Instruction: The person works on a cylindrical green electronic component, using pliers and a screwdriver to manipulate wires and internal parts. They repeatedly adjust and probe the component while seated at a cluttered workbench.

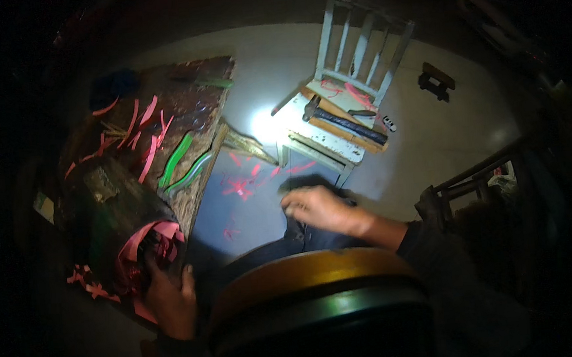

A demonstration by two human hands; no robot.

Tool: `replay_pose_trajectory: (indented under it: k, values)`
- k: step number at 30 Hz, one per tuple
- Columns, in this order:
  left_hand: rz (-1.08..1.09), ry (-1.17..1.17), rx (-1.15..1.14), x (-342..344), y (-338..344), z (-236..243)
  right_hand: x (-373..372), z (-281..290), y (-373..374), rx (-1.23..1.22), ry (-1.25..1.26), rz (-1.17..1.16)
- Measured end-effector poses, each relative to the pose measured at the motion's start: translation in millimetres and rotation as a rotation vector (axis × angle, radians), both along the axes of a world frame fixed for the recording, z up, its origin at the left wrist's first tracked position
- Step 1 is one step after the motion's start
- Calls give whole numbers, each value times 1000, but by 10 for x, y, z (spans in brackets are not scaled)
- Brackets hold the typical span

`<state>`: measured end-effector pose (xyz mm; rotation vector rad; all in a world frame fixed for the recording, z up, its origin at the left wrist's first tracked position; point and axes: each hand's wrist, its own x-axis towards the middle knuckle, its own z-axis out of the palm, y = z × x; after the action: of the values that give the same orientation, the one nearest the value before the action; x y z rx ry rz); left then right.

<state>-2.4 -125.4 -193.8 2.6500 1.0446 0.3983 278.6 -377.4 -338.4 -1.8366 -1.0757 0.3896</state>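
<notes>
Pink strips [168, 229] filled the mouth of a dark container [132, 206], which lay on the brown surface [177, 96] at the left, its opening turned toward the person. The left hand [169, 296] was at that opening, its thumb standing up apart and its fingers reaching in among the strips; whether they pinched any could not be told. The right hand [324, 209] hung over the person's dark trouser leg [296, 234], well apart from the strips, its fingers bent and drawn close together; blur hid whether they held anything.

More pink strips were scattered over the surface beyond the container, just beside two curved green handles [176, 159]. Pink scraps [240, 187] also lay on the floor [218, 206] between the surface and a worn white chair [298, 116]. On its seat, a hammer [352, 124] with a dark handle rested along a wooden board [331, 107]. Farther off, at the upper right, a small stool [436, 82] stood on the floor.
</notes>
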Motion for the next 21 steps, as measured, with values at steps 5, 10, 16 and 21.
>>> replay_pose_trajectory:
  k: [5,10,16,21]
  values:
    - [31,234,49,86,-64,-105,1297,122,-781,-269,-282,-489]
    - [43,238,115,119,-100,-89,2013,-50,-1321,-442,-444,-685]
    - [99,293,91,95,-76,-162,2424,-343,-1386,-581,-315,-762]
    - [146,349,92,51,26,-247,2524,-348,-1151,-539,-549,-681]
